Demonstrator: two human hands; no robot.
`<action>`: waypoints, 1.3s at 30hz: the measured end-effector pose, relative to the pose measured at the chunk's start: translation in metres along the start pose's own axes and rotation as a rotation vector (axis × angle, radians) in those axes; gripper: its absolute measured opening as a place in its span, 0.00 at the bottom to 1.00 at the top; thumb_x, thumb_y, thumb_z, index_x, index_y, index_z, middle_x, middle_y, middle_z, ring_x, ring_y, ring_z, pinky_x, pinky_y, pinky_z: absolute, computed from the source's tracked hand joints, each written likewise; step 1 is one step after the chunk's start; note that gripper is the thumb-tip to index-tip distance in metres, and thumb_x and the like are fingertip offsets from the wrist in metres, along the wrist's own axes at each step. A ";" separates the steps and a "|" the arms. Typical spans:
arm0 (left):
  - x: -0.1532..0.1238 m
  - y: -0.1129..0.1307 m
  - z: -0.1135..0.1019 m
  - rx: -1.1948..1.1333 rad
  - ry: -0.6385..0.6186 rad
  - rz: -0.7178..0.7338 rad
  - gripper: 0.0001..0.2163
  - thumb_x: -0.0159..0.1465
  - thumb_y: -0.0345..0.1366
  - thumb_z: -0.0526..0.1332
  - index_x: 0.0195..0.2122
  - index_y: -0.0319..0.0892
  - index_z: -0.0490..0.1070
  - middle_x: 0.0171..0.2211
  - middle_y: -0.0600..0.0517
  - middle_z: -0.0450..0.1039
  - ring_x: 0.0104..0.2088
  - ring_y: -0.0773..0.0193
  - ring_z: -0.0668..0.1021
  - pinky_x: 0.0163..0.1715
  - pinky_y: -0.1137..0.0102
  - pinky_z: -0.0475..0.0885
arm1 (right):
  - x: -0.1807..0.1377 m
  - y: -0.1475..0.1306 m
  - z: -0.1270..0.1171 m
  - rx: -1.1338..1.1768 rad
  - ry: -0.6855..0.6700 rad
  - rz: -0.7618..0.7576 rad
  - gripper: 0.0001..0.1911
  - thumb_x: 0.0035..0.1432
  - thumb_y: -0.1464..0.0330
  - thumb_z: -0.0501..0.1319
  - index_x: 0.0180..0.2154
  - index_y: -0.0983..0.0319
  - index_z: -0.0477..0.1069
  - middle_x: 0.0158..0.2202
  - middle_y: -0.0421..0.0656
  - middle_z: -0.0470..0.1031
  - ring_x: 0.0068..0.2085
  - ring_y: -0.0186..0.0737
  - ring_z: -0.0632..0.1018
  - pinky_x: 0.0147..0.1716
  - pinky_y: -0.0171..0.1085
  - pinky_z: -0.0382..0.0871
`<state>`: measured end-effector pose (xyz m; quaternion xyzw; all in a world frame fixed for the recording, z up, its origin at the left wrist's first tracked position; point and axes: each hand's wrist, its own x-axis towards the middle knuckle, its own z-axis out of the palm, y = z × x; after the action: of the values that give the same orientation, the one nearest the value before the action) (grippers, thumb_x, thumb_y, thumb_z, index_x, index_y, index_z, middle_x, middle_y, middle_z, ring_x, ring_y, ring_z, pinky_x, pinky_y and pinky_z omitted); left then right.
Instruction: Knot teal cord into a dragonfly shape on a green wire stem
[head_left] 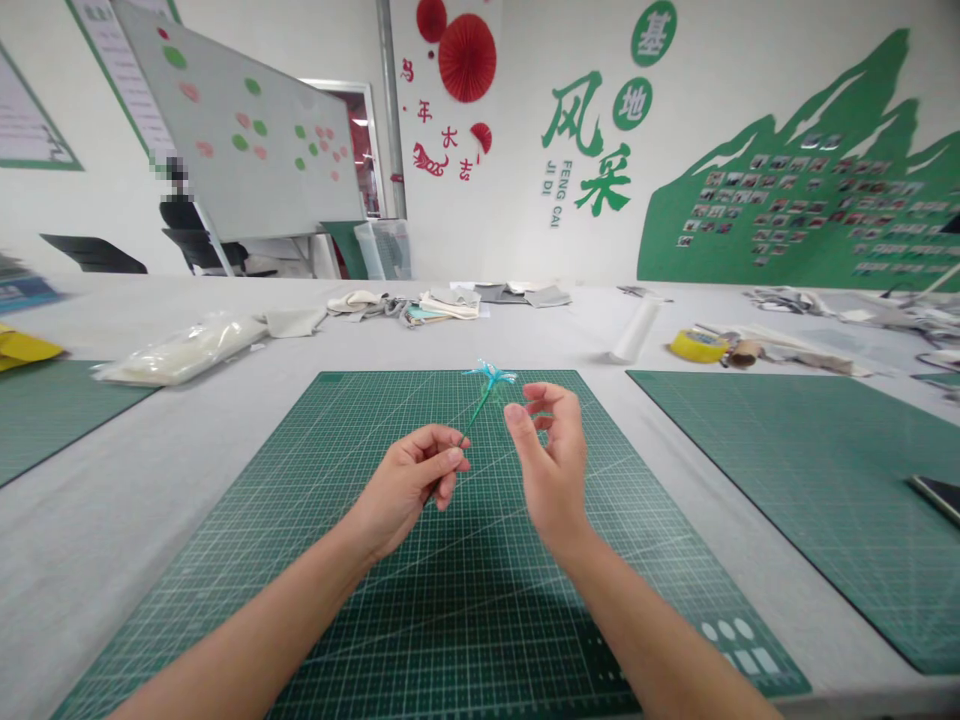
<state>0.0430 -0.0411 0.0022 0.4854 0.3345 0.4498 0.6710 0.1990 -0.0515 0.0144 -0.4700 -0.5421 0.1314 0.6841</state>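
Note:
My left hand (420, 475) pinches the dark lower stem of an artificial flower (491, 378) between thumb and fingers. The flower leans up and to the right, with thin light-blue petals on top and a green stem below them. Just right of the bloom, my right hand (553, 455) is raised with thumb and fingers apart and curved; nothing shows between them. Both hands are above a green cutting mat (480, 600) with a white grid.
Other cutting mats (810, 460) flank this one. Behind lie a clear plastic package (187, 348), fabric scraps (442, 304), a white roll (636, 330) and yellow tape (697, 345). A dark object (937, 495) rests at right. A person (180, 210) sits far left near a whiteboard (255, 120).

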 end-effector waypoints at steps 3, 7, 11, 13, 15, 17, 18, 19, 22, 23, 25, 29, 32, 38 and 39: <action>0.000 -0.002 0.001 0.047 -0.005 0.005 0.08 0.57 0.35 0.64 0.36 0.39 0.69 0.28 0.53 0.72 0.18 0.76 0.66 0.16 0.79 0.62 | 0.004 0.006 0.002 0.164 -0.088 0.196 0.14 0.59 0.58 0.56 0.40 0.60 0.70 0.39 0.43 0.71 0.38 0.37 0.70 0.37 0.39 0.64; 0.001 -0.005 0.001 0.119 -0.015 0.015 0.09 0.57 0.36 0.63 0.36 0.39 0.69 0.28 0.53 0.72 0.18 0.75 0.67 0.17 0.77 0.64 | 0.006 0.008 0.004 0.314 -0.164 0.324 0.11 0.55 0.60 0.61 0.31 0.61 0.74 0.29 0.40 0.73 0.33 0.35 0.71 0.35 0.38 0.65; 0.002 -0.006 0.003 0.176 0.000 0.027 0.08 0.57 0.36 0.63 0.36 0.39 0.69 0.25 0.54 0.71 0.18 0.74 0.68 0.17 0.77 0.65 | 0.006 0.006 0.005 0.405 -0.092 0.406 0.08 0.49 0.63 0.66 0.28 0.61 0.76 0.27 0.39 0.74 0.31 0.34 0.70 0.35 0.39 0.65; 0.002 -0.006 0.002 0.213 0.041 0.046 0.08 0.57 0.35 0.63 0.35 0.38 0.69 0.26 0.53 0.71 0.18 0.74 0.68 0.17 0.76 0.65 | 0.007 0.005 0.005 0.429 -0.070 0.423 0.07 0.48 0.64 0.66 0.27 0.62 0.76 0.26 0.38 0.73 0.29 0.32 0.69 0.34 0.37 0.65; 0.003 -0.006 0.002 0.252 0.081 0.062 0.07 0.57 0.35 0.62 0.35 0.38 0.69 0.25 0.53 0.71 0.17 0.74 0.67 0.17 0.76 0.65 | 0.008 0.006 0.004 0.452 -0.062 0.424 0.07 0.48 0.65 0.67 0.27 0.62 0.76 0.25 0.37 0.72 0.28 0.31 0.68 0.34 0.37 0.64; 0.004 -0.006 0.000 0.271 0.104 0.070 0.08 0.57 0.36 0.62 0.35 0.38 0.69 0.24 0.54 0.71 0.17 0.74 0.67 0.17 0.76 0.64 | 0.009 0.006 0.003 0.476 -0.073 0.419 0.06 0.48 0.65 0.67 0.28 0.62 0.76 0.25 0.38 0.72 0.28 0.31 0.68 0.33 0.36 0.64; 0.005 -0.007 0.000 0.271 0.111 0.071 0.08 0.57 0.36 0.63 0.35 0.38 0.69 0.23 0.54 0.71 0.17 0.74 0.67 0.17 0.76 0.64 | 0.010 0.007 0.002 0.486 -0.082 0.422 0.07 0.48 0.64 0.67 0.28 0.62 0.76 0.26 0.38 0.72 0.27 0.31 0.68 0.32 0.36 0.65; 0.005 -0.007 -0.001 0.269 0.116 0.071 0.08 0.57 0.36 0.63 0.35 0.38 0.69 0.23 0.54 0.71 0.17 0.73 0.67 0.17 0.76 0.64 | 0.010 0.007 0.002 0.495 -0.093 0.429 0.07 0.48 0.64 0.67 0.28 0.62 0.76 0.27 0.39 0.73 0.27 0.31 0.67 0.31 0.36 0.64; 0.006 -0.007 -0.002 0.255 0.112 0.071 0.09 0.57 0.36 0.63 0.36 0.38 0.70 0.23 0.54 0.71 0.17 0.73 0.67 0.17 0.76 0.65 | 0.011 0.009 0.002 0.508 -0.113 0.448 0.08 0.48 0.64 0.67 0.30 0.62 0.76 0.28 0.40 0.74 0.26 0.31 0.67 0.29 0.36 0.64; 0.006 -0.007 -0.002 0.251 0.110 0.069 0.09 0.57 0.36 0.63 0.36 0.39 0.70 0.23 0.54 0.71 0.17 0.73 0.67 0.17 0.76 0.65 | 0.012 0.010 0.001 0.509 -0.115 0.447 0.08 0.48 0.63 0.66 0.30 0.62 0.76 0.28 0.40 0.74 0.26 0.31 0.67 0.28 0.36 0.65; 0.006 -0.007 -0.002 0.245 0.108 0.063 0.08 0.56 0.36 0.63 0.35 0.38 0.70 0.24 0.54 0.71 0.17 0.74 0.67 0.17 0.76 0.65 | 0.013 0.011 0.001 0.508 -0.108 0.436 0.08 0.48 0.63 0.66 0.29 0.62 0.75 0.29 0.41 0.74 0.26 0.31 0.67 0.28 0.36 0.65; 0.006 -0.007 -0.001 0.239 0.110 0.054 0.08 0.56 0.36 0.63 0.35 0.38 0.70 0.26 0.53 0.72 0.18 0.74 0.67 0.17 0.76 0.64 | 0.015 0.013 -0.001 0.508 -0.085 0.401 0.09 0.50 0.63 0.65 0.29 0.62 0.73 0.30 0.41 0.74 0.26 0.31 0.67 0.27 0.36 0.65; 0.005 -0.006 -0.001 0.237 0.108 0.050 0.08 0.57 0.35 0.63 0.35 0.38 0.70 0.26 0.53 0.72 0.18 0.74 0.67 0.17 0.77 0.64 | 0.017 0.013 -0.002 0.516 -0.068 0.385 0.08 0.50 0.63 0.65 0.29 0.61 0.73 0.30 0.40 0.73 0.25 0.30 0.66 0.26 0.35 0.64; 0.004 -0.001 -0.002 0.148 0.114 0.037 0.08 0.57 0.34 0.63 0.36 0.37 0.69 0.26 0.53 0.71 0.18 0.76 0.66 0.17 0.78 0.63 | 0.013 0.007 -0.003 0.361 -0.039 0.186 0.06 0.55 0.65 0.61 0.29 0.60 0.74 0.25 0.38 0.70 0.26 0.32 0.67 0.28 0.36 0.64; 0.004 0.000 -0.003 0.122 0.117 0.033 0.08 0.57 0.34 0.63 0.36 0.37 0.70 0.26 0.53 0.71 0.18 0.76 0.66 0.17 0.79 0.62 | 0.013 0.004 -0.004 0.307 0.000 0.118 0.06 0.56 0.66 0.61 0.29 0.60 0.74 0.25 0.38 0.70 0.27 0.32 0.68 0.28 0.36 0.64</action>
<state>0.0417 -0.0361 0.0008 0.5038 0.3915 0.4672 0.6120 0.2081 -0.0425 0.0191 -0.3911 -0.4870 0.2525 0.7390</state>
